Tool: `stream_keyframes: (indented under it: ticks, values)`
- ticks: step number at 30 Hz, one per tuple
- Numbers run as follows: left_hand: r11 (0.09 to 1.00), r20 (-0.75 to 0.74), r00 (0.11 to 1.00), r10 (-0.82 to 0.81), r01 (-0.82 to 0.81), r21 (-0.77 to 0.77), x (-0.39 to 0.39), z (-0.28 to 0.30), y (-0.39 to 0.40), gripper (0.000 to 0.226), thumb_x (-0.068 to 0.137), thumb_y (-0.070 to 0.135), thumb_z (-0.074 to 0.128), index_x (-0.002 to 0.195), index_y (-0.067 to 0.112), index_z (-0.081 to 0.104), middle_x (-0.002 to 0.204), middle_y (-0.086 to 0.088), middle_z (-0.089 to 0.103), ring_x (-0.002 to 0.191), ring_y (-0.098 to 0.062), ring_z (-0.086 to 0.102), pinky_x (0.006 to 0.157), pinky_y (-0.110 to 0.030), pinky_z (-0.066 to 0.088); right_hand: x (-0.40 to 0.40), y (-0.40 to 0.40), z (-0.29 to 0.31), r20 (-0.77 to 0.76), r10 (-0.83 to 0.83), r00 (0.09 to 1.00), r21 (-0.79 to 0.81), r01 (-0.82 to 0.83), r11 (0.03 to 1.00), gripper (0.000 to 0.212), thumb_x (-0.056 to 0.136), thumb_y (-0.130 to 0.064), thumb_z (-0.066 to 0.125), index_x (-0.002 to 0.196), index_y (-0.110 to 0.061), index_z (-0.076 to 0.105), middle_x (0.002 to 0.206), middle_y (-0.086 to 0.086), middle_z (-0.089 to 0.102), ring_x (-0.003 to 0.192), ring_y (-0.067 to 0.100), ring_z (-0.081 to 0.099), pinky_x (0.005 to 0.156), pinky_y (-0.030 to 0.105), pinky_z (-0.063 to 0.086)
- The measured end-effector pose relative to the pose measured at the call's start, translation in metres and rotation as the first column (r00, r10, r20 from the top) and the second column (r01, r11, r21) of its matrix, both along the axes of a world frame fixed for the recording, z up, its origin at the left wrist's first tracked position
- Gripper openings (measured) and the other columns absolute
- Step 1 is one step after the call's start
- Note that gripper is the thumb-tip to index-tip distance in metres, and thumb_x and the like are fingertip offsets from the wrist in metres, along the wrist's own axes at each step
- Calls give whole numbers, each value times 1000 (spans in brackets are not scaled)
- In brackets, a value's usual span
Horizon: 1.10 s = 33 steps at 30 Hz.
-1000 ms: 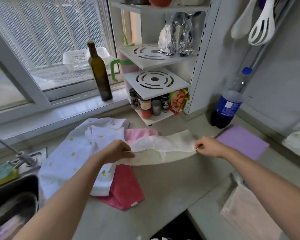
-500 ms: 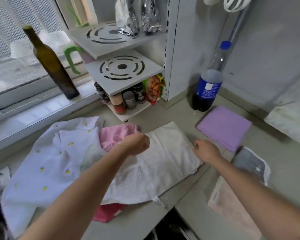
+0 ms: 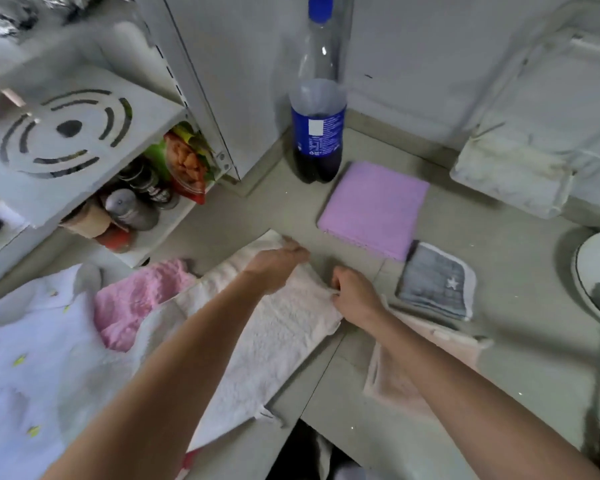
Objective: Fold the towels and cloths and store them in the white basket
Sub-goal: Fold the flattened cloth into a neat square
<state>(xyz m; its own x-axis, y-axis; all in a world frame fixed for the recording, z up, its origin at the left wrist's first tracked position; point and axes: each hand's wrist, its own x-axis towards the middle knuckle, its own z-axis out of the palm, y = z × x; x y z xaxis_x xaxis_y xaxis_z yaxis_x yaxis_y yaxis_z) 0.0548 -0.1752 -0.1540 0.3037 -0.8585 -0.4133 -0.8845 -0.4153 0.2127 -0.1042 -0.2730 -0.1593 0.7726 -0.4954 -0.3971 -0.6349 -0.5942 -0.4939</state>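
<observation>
Head view of a grey-green countertop, with the cream towel as the landmark. The cream towel lies flat along the counter's front edge, its far corner pointing at the cola bottle, which stands upright against the wall beyond it. The left hand rests palm down on the towel's far end with its fingers nearly straight, pressing the cloth flat. The right hand sits at the towel's right edge, just beside the left hand; its thumb and fingers are curled and pinch the hem there. To the left of the cream towel, and partly under it, lies a crumpled pink towel; farther left again spreads a white cloth with small yellow marks, which also overlaps the pink one. Beyond the cream towel and to its right, a folded lilac cloth lies square on the counter, near the bottle's base. Directly right of the cream towel, past the right hand, lies a folded grey cloth with a white star and white border, its corner touching or just beside the lilac cloth. In front of the grey cloth, under the right forearm, a pale peach towel lies on the counter. Beyond the cream towel to the left stands a white shelf rack holding spice jars and a snack packet. The white basket cannot be identified with certainty in this view.
</observation>
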Motion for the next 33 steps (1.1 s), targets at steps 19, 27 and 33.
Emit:
stream_keyframes:
  ticks: [19,27,33]
  values:
    - [954,151,977,154,-107,-280,13,62,-16,23,92,9,50,115,9,53,114,-13,59,100,-34,58,80,-39,47,-30,-31,53,276,-201,940,-16,214,977,16,77,-5,64,80,-16,53,74,0,56,70,20,51,63,30,38]
    - [911,72,967,243,-201,-360,24,56,131,25,83,-1,63,103,10,73,109,-7,70,102,-24,63,92,-37,50,-9,100,52,250,169,953,135,-207,969,19,85,-19,65,75,-5,55,70,5,55,62,15,46,58,31,36]
    - [853,38,934,354,-306,-423,18,46,229,20,84,-1,65,100,6,74,112,-9,69,108,-27,61,96,-34,44,-5,188,44,209,344,915,93,-369,925,12,89,-18,58,85,-7,60,81,8,63,75,24,57,68,34,46]
